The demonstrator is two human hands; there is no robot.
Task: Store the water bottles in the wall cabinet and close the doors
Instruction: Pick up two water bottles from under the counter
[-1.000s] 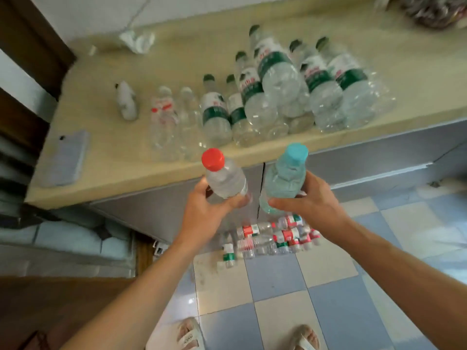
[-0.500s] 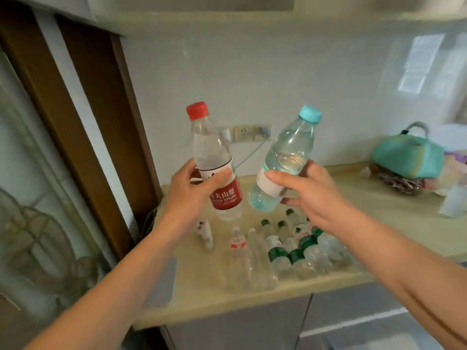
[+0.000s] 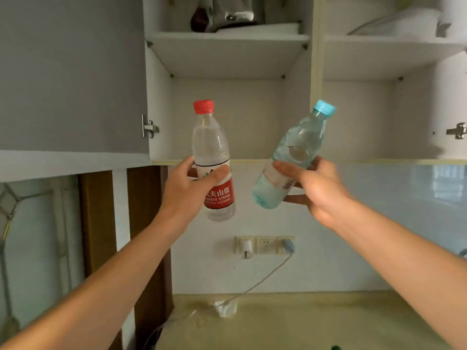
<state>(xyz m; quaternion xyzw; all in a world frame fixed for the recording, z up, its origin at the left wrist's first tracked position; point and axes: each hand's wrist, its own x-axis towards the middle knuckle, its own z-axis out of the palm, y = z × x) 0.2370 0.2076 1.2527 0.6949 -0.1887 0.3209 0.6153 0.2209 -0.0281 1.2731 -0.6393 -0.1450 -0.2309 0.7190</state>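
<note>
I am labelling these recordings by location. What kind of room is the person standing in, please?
Most likely a home kitchen. An open wall cabinet with white shelves hangs above a beige countertop, and wall sockets sit on the white backsplash between them. The left hand and right hand each hold a water bottle.

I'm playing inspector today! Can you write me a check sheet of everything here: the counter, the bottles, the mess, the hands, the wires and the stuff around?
Surface: beige counter below, partly in view.
Job's things: red-capped bottle held about upright; blue-capped bottle tilted right; wall cabinet open, its lower shelves bare where visible.
Clutter: small white object on the counter; dark items on the upper left shelf; white items on the upper right shelf.
Grippers: left hand grips the red-capped bottle; right hand grips the blue-capped bottle.
Cables: a cord runs from the wall sockets down to the counter.
Surroundings: grey cabinet door swung open; brown door frame at left.
</note>
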